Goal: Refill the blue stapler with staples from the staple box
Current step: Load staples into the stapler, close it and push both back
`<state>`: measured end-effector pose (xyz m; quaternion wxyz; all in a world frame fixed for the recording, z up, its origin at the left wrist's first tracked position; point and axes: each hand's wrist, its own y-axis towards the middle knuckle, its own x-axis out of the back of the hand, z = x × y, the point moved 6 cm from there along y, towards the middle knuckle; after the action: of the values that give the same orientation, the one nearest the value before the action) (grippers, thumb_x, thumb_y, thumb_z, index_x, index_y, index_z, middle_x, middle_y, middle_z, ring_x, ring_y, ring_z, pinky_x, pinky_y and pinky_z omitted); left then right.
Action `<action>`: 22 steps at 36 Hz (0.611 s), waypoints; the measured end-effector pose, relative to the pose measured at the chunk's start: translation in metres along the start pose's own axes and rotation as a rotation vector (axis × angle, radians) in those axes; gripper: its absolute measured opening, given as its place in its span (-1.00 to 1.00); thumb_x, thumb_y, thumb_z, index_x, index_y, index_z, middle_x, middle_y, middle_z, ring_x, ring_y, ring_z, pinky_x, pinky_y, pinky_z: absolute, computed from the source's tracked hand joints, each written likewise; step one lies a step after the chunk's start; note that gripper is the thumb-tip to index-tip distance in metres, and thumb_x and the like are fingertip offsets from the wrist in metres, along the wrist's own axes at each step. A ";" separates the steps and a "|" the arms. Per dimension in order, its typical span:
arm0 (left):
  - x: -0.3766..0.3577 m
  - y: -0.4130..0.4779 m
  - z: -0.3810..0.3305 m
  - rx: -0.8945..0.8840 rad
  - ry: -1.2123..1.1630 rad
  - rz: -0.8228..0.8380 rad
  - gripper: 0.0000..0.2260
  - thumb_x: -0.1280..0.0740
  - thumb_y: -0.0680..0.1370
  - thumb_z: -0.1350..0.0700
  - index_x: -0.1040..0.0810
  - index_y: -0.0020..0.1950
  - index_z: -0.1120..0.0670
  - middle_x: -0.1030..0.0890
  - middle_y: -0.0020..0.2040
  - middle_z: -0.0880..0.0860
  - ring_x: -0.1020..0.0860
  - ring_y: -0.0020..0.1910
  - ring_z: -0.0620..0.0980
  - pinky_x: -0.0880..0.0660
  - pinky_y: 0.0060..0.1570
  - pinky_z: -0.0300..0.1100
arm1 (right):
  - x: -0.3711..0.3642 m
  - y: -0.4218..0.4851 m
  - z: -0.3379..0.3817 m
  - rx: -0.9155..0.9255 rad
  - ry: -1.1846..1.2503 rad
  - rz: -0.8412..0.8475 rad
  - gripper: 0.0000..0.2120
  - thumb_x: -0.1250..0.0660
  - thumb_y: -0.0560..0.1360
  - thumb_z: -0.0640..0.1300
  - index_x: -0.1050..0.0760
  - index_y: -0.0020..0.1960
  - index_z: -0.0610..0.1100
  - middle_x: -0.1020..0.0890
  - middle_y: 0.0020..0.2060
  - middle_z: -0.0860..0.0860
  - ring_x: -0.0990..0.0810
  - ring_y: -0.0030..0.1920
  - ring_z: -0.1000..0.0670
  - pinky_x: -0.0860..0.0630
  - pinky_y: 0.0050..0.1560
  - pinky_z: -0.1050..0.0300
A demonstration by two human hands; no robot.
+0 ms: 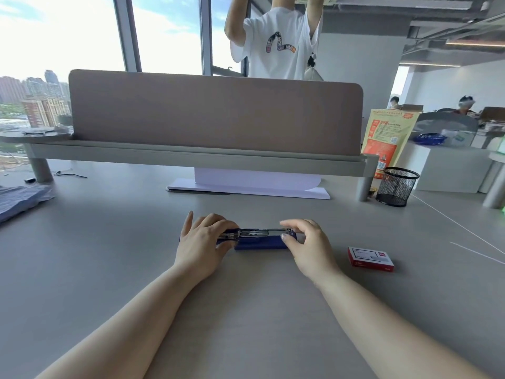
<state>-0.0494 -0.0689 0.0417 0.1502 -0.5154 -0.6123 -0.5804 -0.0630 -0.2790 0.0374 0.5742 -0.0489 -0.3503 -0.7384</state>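
1. We see the blue stapler lying lengthwise on the grey desk, roughly in the middle, in front of the pink divider screen.
2. Its body is dark blue and boxy along the near side; along the top runs an exposed metal channel, silver and dark, so the stapler looks opened. We cannot tell whether any staples sit in the channel.
3. The left hand covers the stapler's left end, fingers curled over the top and closed around it, the thumb sticking up away from the stapler.
4. The right hand is at the stapler's right end, thumb on the near blue side and fingers arched over the top, pinching that end loosely.
5. The staple box lies flat on the desk to the right of the stapler, apart from it and just beyond the right hand. It is red with a white label panel on top, and it looks closed.
6. Farther right of the stapler and nearer the screen stands a black mesh pen cup.
7. Behind the screen, a person in a white T-shirt stands with arms raised.
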 end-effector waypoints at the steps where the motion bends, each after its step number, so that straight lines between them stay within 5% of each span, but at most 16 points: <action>1: 0.000 0.000 0.000 0.001 0.000 0.000 -0.78 -0.33 0.49 -0.02 -0.52 0.13 -0.16 -0.53 0.11 -0.10 -0.44 0.20 0.00 0.07 0.45 0.06 | 0.000 0.000 0.001 0.018 -0.019 -0.015 -0.80 -0.32 0.43 -0.29 -0.60 -0.03 -0.08 -0.50 -0.09 0.09 -0.48 0.03 0.03 -0.28 -0.03 0.55; 6: 0.000 0.000 -0.001 -0.007 0.010 0.004 -0.77 -0.32 0.49 -0.01 -0.51 0.14 -0.15 -0.52 0.11 -0.09 -0.44 0.21 0.00 0.06 0.46 0.06 | -0.005 -0.003 0.003 0.060 -0.180 -0.028 -0.76 -0.27 0.41 -0.30 -0.64 -0.12 -0.03 -0.50 0.08 -0.01 -0.42 0.18 -0.09 -0.31 0.17 0.17; 17: 0.000 0.000 0.001 0.007 0.028 0.015 -0.76 -0.30 0.51 -0.02 -0.50 0.17 -0.14 -0.52 0.14 -0.08 -0.43 0.23 0.01 0.09 0.46 0.06 | 0.002 -0.003 -0.002 -0.027 -0.218 -0.042 -0.81 -0.28 0.41 -0.26 -0.57 -0.07 -0.04 -0.52 0.08 0.00 -0.40 0.17 -0.06 -0.23 0.03 0.25; 22: -0.004 0.001 0.007 0.069 0.036 0.062 -0.75 -0.24 0.54 -0.02 -0.47 0.21 -0.16 -0.49 0.19 -0.09 -0.37 0.27 0.02 0.15 0.46 0.08 | -0.002 -0.004 -0.003 -0.091 -0.143 0.036 -0.72 -0.26 0.44 -0.21 -0.49 0.14 -0.04 -0.56 0.14 0.01 -0.45 0.20 -0.06 -0.41 0.18 0.06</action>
<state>-0.0438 -0.0650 0.0375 0.1969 -0.5181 -0.6127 -0.5634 -0.0650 -0.2787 0.0323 0.5580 -0.1336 -0.3556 -0.7378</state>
